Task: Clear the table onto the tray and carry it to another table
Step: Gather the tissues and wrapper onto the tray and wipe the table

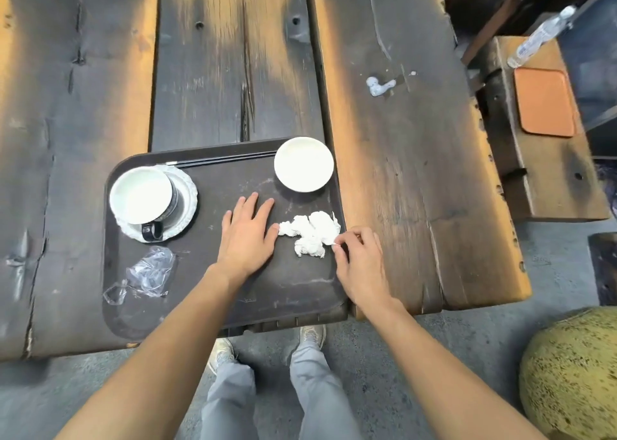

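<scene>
L hand [248,236] flat; R hand [359,259] pinching napkin [312,236].

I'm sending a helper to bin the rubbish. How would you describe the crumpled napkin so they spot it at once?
On the dark tray at the near table edge, look by its right rim. The crumpled white napkin lies between the left hand and right hand, soft and shapeless, unlike the round white bowl beyond it.

One tray [300,292]; two bowls [303,164]; one cup [142,196]; one tissue [312,236].
</scene>
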`<state>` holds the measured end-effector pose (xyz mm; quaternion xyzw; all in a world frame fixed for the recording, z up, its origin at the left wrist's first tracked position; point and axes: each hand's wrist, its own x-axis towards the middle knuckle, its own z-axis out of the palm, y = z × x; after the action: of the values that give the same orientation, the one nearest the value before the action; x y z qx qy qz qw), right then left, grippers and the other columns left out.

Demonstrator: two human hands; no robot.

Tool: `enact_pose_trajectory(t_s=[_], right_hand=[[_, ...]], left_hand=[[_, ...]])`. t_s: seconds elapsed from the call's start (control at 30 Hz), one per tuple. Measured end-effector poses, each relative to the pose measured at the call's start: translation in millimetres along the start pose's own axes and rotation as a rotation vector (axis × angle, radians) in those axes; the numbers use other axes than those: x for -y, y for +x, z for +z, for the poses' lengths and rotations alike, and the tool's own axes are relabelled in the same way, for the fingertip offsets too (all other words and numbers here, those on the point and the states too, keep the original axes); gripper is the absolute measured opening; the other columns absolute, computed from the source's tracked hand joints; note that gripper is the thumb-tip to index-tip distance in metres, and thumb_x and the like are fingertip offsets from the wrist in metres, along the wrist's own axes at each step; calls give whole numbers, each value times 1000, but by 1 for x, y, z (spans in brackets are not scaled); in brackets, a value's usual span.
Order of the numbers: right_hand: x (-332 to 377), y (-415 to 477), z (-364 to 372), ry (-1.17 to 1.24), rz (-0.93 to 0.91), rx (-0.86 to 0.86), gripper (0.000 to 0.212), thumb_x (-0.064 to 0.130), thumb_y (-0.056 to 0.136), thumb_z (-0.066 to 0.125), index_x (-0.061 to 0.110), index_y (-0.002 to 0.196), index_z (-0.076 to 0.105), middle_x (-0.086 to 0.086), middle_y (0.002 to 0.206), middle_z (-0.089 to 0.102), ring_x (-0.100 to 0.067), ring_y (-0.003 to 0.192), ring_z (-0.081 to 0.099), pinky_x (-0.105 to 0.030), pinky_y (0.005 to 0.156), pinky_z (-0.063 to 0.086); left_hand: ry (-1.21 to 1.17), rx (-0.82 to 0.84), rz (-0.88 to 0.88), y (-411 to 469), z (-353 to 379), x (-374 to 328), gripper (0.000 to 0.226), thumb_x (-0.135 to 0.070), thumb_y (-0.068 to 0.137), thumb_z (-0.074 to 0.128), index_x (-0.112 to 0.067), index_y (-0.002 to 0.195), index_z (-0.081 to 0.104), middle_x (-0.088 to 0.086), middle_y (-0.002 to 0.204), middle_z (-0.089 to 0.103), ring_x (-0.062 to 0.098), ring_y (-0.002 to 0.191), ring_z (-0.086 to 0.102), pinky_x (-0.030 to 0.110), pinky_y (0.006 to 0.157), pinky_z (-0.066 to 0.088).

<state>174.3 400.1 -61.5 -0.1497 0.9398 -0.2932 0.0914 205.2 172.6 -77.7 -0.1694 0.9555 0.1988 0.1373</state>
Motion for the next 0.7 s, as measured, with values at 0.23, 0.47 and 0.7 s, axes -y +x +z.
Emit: enact_pose_trajectory(t_s=[0.23, 0.47, 0.7], right_hand=[[7, 12, -29, 451, 186, -18, 17, 23, 77, 74, 20, 77, 57, 14, 112, 69, 4, 83, 69, -11, 70, 54], [19, 58, -54, 598, 166, -170, 38, 0, 86, 56, 29, 105, 71, 11, 94, 62, 1, 84, 60, -9, 67, 46], [37, 106, -84, 658, 210, -265, 24, 5, 84, 70, 16, 104, 77, 6, 116, 66, 6, 103, 61, -10, 83, 45]], left_hand=[[-46, -60, -22, 7, -19, -7, 44, -29, 102, 50, -13, 144, 52, 13, 155, 43, 32, 145, 36, 50, 117, 30], [-70, -186, 46, 40, -61, -11, 38, -22, 100, 54, -10, 136, 59, 11, 144, 54, 33, 132, 50, 51, 108, 41], [-28, -257, 169, 102, -108, -28, 30, -22, 100, 54, -9, 124, 67, 9, 132, 61, 35, 115, 60, 46, 95, 46]])
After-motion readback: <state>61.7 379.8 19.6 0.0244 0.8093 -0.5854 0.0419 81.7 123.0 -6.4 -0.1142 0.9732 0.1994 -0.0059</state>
